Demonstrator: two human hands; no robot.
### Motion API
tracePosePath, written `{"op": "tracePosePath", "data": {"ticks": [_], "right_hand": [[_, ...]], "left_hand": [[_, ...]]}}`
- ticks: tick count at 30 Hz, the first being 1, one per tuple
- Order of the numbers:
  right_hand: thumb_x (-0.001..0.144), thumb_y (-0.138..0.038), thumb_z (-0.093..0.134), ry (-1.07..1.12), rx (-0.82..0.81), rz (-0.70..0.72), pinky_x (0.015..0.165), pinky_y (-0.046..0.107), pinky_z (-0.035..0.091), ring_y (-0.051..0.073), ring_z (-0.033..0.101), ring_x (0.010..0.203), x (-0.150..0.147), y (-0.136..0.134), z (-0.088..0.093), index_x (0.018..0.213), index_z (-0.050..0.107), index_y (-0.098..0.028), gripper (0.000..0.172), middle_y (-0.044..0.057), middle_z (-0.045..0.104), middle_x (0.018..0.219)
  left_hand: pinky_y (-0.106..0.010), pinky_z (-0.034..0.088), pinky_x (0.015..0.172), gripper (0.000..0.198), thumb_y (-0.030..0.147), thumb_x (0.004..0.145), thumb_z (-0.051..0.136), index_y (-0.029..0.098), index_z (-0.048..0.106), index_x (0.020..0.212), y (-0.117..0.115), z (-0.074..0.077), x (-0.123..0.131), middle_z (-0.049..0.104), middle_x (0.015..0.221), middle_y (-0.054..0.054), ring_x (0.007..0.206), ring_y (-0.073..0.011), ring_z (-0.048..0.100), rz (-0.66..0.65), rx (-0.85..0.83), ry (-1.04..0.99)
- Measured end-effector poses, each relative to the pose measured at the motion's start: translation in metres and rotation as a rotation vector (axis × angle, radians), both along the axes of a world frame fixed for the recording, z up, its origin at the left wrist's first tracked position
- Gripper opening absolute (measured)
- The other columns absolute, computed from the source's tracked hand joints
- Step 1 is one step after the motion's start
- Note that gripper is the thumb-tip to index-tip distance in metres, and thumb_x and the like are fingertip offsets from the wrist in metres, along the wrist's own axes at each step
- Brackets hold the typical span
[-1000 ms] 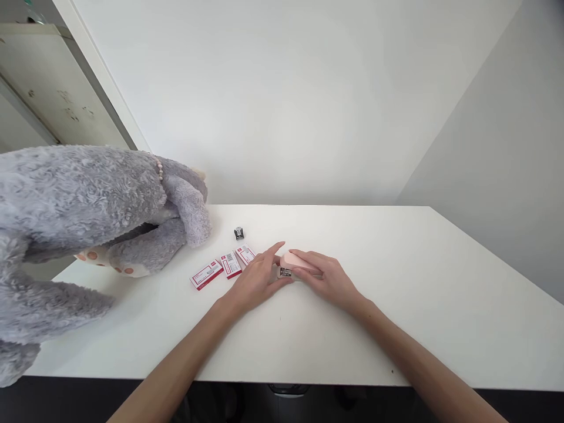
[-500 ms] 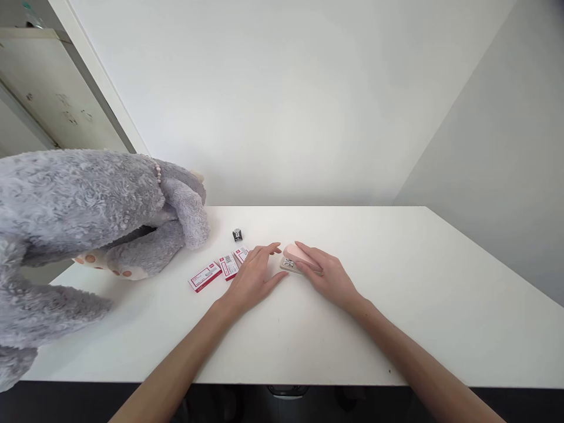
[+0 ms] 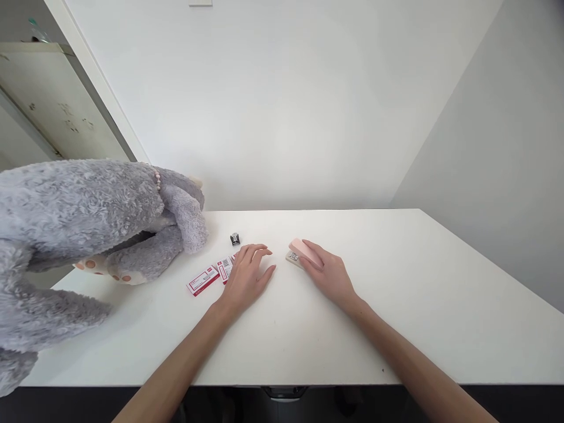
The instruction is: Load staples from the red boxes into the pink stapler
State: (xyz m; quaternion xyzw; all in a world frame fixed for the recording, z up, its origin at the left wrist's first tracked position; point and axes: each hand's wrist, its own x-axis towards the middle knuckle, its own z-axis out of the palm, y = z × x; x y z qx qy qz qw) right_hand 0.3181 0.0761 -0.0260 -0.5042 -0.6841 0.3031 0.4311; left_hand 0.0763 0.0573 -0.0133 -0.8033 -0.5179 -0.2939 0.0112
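Note:
A stapler point(image 3: 301, 248) with a pink top and a pale base bearing a dark print lies on the white table. My right hand point(image 3: 332, 277) is closed around its right end, thumb on the near side and fingers over the far side. To the left, my left hand point(image 3: 247, 275) is open, its fingers spread and apart from the stapler. It partly covers the small red-and-white boxes; one box point(image 3: 202, 279) is in full view, and another box point(image 3: 224, 268) shows beside it. Beyond the fingers sits a small black and silver object point(image 3: 235, 239), perhaps a staple remover.
A large grey plush toy point(image 3: 83, 202) leans over the left side of the white table point(image 3: 352, 341). A plain wall point(image 3: 282, 117) rises behind the table's back edge. The front edge runs just below my forearms.
My left hand has drawn back to the left, away from the stapler. My right hand keeps its grip, and the stapler appears turned and tilted slightly. The view has shifted a little.

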Motion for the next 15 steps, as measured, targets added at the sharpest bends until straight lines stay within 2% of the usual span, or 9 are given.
{"op": "tracePosePath", "data": {"ticks": [10, 15], "right_hand": [[0.1, -0.044, 0.051, -0.035, 0.019, -0.074, 0.111, 0.047, 0.047, 0.029, 0.057, 0.136, 0.0052, 0.0054, -0.006, 0.153, 0.049, -0.028, 0.055, 0.005, 0.059, 0.151], [0.101, -0.04, 0.046, -0.077, 0.027, -0.129, 0.111, 0.047, 0.047, 0.028, 0.055, 0.139, 0.0075, 0.0067, -0.0069, 0.159, 0.039, -0.028, 0.059, 0.005, 0.055, 0.155]], "left_hand": [[-0.051, 0.044, 0.105, 0.015, 0.029, 0.098, 0.055, 0.025, 0.062, 0.111, 0.0023, -0.0036, -0.0016, 0.063, 0.13, -0.009, 0.127, -0.0307, 0.052, 0.174, 0.046, 0.003], [-0.05, 0.045, 0.108, 0.017, 0.027, 0.097, 0.054, 0.024, 0.06, 0.113, 0.0032, -0.0058, -0.0021, 0.063, 0.132, -0.009, 0.128, -0.0296, 0.055, 0.188, 0.042, 0.001]]}}
